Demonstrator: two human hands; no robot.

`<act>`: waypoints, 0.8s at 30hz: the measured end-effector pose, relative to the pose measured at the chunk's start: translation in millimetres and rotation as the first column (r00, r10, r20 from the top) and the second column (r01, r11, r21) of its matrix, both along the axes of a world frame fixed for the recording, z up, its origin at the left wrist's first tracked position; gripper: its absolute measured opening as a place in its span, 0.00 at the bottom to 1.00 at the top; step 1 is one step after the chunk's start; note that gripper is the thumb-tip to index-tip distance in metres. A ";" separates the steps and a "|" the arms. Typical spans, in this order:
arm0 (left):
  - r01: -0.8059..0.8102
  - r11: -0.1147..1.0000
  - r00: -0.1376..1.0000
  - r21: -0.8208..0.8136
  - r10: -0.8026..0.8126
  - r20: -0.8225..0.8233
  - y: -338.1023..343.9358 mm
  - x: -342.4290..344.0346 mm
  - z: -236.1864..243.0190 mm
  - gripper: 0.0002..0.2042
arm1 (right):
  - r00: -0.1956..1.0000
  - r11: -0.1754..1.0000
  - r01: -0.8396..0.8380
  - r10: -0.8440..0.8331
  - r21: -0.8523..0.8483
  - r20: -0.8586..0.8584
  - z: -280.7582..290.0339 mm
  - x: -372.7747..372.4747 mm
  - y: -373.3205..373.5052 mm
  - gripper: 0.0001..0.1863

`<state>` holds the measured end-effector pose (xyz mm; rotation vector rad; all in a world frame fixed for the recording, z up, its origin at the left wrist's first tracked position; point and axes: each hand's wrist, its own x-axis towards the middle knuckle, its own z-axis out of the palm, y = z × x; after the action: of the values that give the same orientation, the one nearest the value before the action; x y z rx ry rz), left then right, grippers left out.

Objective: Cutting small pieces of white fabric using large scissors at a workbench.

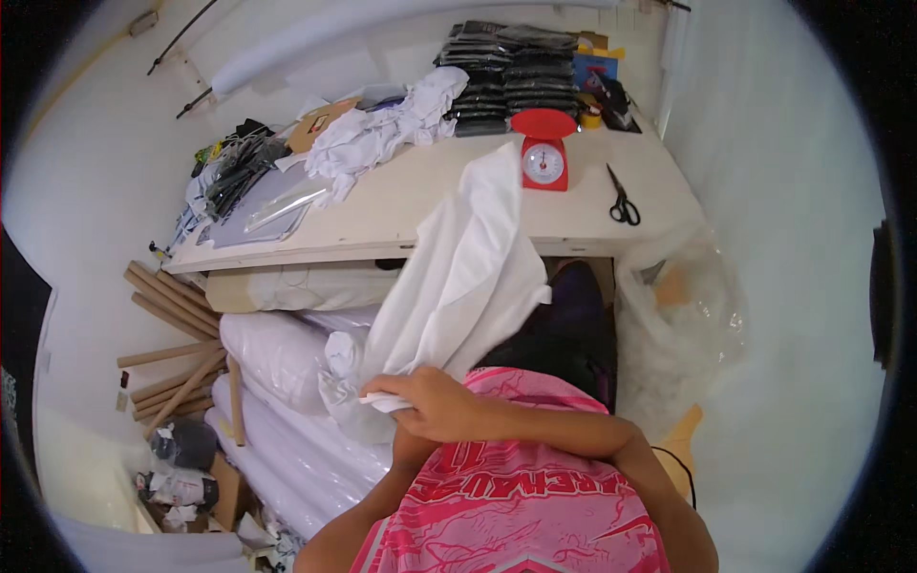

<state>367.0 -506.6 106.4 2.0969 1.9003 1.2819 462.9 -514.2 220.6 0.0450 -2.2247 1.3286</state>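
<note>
White cloth [463, 277] partly hiding table [382, 205]; scale [544, 164], scissors [621, 198] atop

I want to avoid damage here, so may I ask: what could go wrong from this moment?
The loose white fabric, gripped by the right hand, reaches up beside the red scale with a round white dial in this view; a swing might nudge it. The black scissors lie uncovered on the pale flat table and might snag fabric dragged over them.
</note>
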 end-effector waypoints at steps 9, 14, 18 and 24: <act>-0.318 0.784 0.948 -0.533 0.255 -0.191 -142.0 -1.0 -83.7 0.16 | 0.961 0.974 -0.180 0.205 -0.140 0.187 -40.2 18.9 18.8 0.18; -0.303 0.702 0.950 -0.645 0.168 -0.264 -101.6 18.9 -0.8 0.15 | 0.956 0.976 -0.128 0.169 -0.176 0.240 -40.2 36.3 46.1 0.25; -0.339 0.854 0.906 -0.394 0.409 0.110 -89.8 30.1 -56.7 0.15 | 0.988 0.991 -0.044 0.061 -0.125 0.139 -45.6 38.4 51.5 0.26; -0.220 0.826 0.951 -0.519 0.299 0.073 18.6 30.8 10.2 0.15 | 0.928 0.917 -0.318 0.354 -0.240 0.121 -48.1 20.4 35.5 0.23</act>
<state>397.9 -487.9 116.6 1.4772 2.2031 0.8077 483.3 -478.8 172.5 0.2610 -2.2612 1.8152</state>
